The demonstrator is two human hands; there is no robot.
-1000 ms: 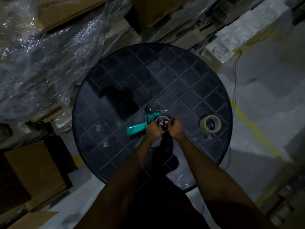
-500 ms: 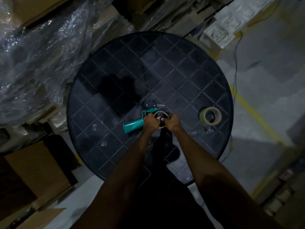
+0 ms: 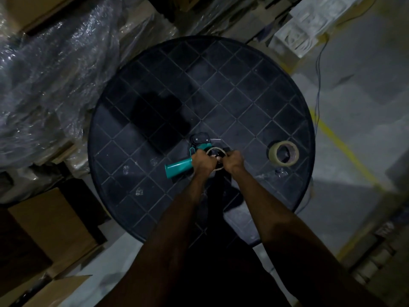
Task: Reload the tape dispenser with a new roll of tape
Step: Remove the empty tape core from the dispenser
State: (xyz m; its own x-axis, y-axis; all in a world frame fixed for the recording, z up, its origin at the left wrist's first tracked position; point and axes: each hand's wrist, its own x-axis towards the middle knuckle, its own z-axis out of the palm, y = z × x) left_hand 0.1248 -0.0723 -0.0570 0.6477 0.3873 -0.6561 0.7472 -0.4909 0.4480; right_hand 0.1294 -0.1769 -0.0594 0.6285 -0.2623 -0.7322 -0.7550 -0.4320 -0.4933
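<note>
A teal tape dispenser (image 3: 179, 166) lies on its side on the round black table (image 3: 221, 89), handle pointing left, black head at the far end. On its spool sits a thin, nearly bare cardboard core (image 3: 215, 150). My left hand (image 3: 201, 161) grips the core's left side and my right hand (image 3: 232, 161) grips its right side. A fuller roll of clear tape (image 3: 284, 153) lies flat on the table to the right, apart from both hands.
Plastic-wrapped pallets (image 3: 51, 69) crowd the table's left and far sides. Cardboard boxes (image 3: 48, 220) stand on the floor at the lower left. A white block (image 3: 309, 25) and a thin cable (image 3: 318, 89) lie at the upper right, by a yellow floor line (image 3: 345, 149).
Both hands stay on the core at the dispenser. The view has shifted a little, so the table sits higher in the frame.
</note>
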